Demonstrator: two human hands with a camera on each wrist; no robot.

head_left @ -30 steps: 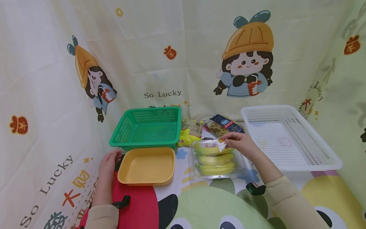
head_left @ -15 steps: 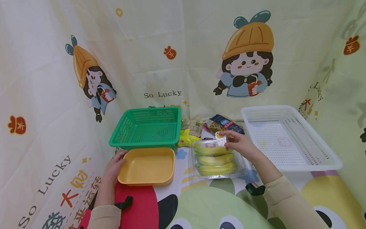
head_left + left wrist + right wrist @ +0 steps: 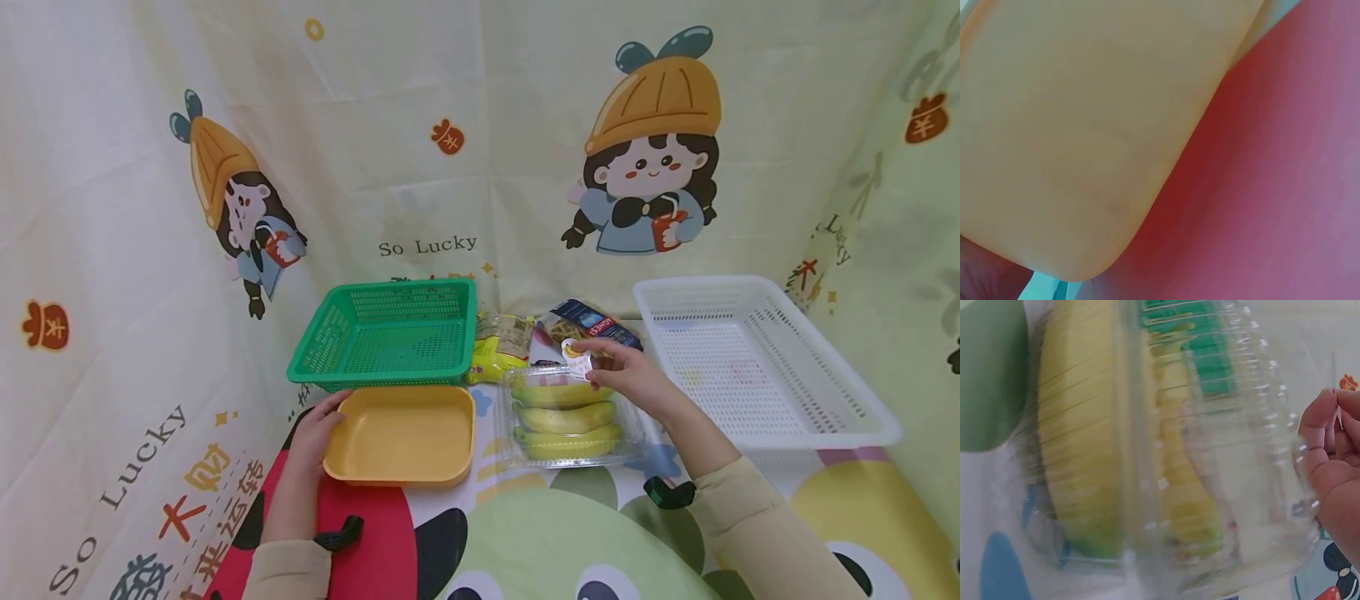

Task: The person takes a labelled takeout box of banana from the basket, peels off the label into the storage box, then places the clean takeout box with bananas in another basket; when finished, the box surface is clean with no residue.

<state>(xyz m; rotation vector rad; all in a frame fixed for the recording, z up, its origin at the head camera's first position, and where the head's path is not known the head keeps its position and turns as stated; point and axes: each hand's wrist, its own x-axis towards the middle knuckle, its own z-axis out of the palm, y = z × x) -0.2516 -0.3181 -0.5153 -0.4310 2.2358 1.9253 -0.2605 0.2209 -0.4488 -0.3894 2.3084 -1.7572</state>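
Note:
My left hand (image 3: 309, 439) grips the left end of a yellow plastic tray (image 3: 401, 437), with fingertips at its far left corner. In the left wrist view the tray (image 3: 1079, 137) fills much of the frame, and most of the hand is out of sight. With thumb and fingers, my right hand (image 3: 633, 377) pinches a small white tag (image 3: 577, 362) bearing a banana picture. The tag is above the far edge of a clear plastic clamshell box (image 3: 633, 433). Inside that box lie three bananas (image 3: 566, 417); the right wrist view shows the box (image 3: 1260, 481) up close.
Behind the yellow tray stands a green basket (image 3: 390, 337). A yellow food packet (image 3: 501, 346) and a blue-labelled Agnesi pasta bag (image 3: 588, 321) lie at the back. To the right is a white basket (image 3: 757, 367). A patterned cloth (image 3: 480, 150) hangs behind.
My left hand has moved right to the yellow tray and shifted it slightly right. In my right hand the tag has turned and moved slightly up and left.

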